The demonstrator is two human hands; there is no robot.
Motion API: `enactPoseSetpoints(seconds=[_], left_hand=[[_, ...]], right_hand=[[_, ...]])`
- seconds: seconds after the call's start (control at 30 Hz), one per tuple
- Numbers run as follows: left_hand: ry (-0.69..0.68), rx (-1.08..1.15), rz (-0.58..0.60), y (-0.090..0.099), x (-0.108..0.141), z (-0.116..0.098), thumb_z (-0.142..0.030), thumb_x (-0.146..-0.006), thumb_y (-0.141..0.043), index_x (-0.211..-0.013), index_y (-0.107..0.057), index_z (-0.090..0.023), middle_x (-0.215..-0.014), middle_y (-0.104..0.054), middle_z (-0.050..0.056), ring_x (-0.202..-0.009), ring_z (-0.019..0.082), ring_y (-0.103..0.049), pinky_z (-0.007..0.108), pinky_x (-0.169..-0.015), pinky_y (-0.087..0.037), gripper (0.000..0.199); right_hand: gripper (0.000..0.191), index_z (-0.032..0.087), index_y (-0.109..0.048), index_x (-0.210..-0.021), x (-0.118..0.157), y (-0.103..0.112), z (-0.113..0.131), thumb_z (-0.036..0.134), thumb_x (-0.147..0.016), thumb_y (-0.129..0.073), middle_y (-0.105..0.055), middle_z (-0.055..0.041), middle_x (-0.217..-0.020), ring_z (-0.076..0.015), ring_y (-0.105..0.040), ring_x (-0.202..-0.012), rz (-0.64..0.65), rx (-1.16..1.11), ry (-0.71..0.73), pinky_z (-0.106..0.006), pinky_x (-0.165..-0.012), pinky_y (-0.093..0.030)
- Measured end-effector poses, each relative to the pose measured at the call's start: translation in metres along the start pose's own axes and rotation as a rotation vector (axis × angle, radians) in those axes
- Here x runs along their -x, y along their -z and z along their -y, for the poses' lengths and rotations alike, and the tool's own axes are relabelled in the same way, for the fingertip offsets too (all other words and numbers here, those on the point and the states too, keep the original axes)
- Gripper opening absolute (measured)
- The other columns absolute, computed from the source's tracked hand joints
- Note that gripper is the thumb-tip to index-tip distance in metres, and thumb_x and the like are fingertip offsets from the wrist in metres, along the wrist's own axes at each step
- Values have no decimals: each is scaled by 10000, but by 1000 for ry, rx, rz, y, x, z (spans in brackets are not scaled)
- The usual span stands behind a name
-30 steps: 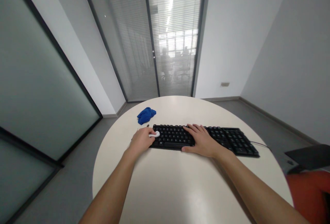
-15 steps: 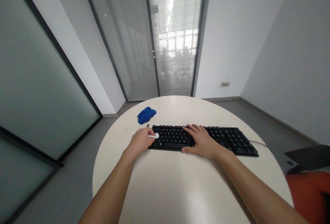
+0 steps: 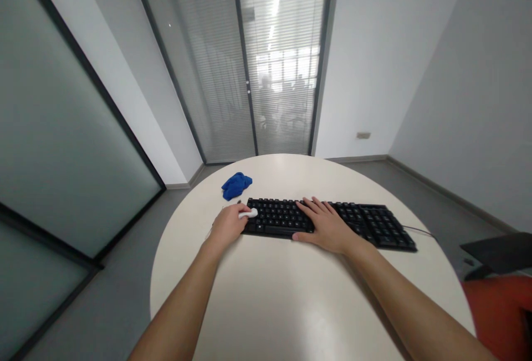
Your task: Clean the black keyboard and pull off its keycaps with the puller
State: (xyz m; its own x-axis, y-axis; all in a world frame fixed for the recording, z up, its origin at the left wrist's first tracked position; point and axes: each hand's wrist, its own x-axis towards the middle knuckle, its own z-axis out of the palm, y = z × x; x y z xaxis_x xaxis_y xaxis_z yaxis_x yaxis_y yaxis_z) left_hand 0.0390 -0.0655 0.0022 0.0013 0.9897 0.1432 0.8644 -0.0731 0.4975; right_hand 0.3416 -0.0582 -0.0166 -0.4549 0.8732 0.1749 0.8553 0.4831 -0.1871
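A black computer keyboard [image 3: 279,217] lies across the middle of the round table. Pinched in my left hand [image 3: 228,225] is a small white tool [image 3: 248,213] with a rounded head, which sits over the keys at the keyboard's left end. I cannot make out its exact kind; my fingers cover part of it. My right hand [image 3: 326,227] rests flat on the keyboard right of its centre, fingers spread over the keys and thumb along the near edge.
A crumpled blue cloth [image 3: 236,185] lies beyond my left hand on the pale round table [image 3: 270,294]. The keyboard's cable [image 3: 418,230] runs off the table's right edge. An orange and black chair [image 3: 494,305] stands at the right. Glass panels with blinds [image 3: 282,101] are behind the table.
My left hand and the white tool have moved slightly away from me over the keys. The keyboard's left end has shifted a little farther away. My right hand stays nearly in place.
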Motion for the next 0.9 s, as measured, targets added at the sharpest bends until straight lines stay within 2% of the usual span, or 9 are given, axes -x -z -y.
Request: enactPoseSetpoints(seconds=[0.17,0.4,0.7,0.9], left_hand=[[1,-33,9,3,4,-6,-154,-756,-638,-968,-735,-245,-1044,-739,35,-953,228,-662,277,-797,-454,250],[24,-76,42,6,8,-14,-175,-763,-617,-952,-734,-239,-1012,-744,38,-928,227,-657,264,-712,-423,232],[36,-109,80,8,11,-17,-165,-759,-644,-905,-686,-223,-962,-731,44,-888,219,-655,262,-682,-398,163],[28,-163,81,10,13,-17,-189,-754,-638,-938,-681,-239,-995,-728,51,-890,230,-656,271,-672,-390,196]], right_hand=[[1044,198,-330,-1541,0,-1,2,879,-753,-402,-290,-118,-1594,-379,-197,-1478,5,29,-13,-564,-1194,-189],[1020,194,-346,-1535,0,-3,3,863,-768,-410,-297,-126,-1591,-376,-218,-1473,-24,34,-34,-560,-1193,-194],[1005,190,-386,-1516,0,1,5,853,-762,-438,-344,-134,-1571,-392,-265,-1453,-39,21,-26,-585,-1179,-213],[998,187,-383,-1515,0,-2,3,843,-766,-444,-345,-135,-1571,-391,-265,-1453,-47,21,-19,-570,-1176,-223]])
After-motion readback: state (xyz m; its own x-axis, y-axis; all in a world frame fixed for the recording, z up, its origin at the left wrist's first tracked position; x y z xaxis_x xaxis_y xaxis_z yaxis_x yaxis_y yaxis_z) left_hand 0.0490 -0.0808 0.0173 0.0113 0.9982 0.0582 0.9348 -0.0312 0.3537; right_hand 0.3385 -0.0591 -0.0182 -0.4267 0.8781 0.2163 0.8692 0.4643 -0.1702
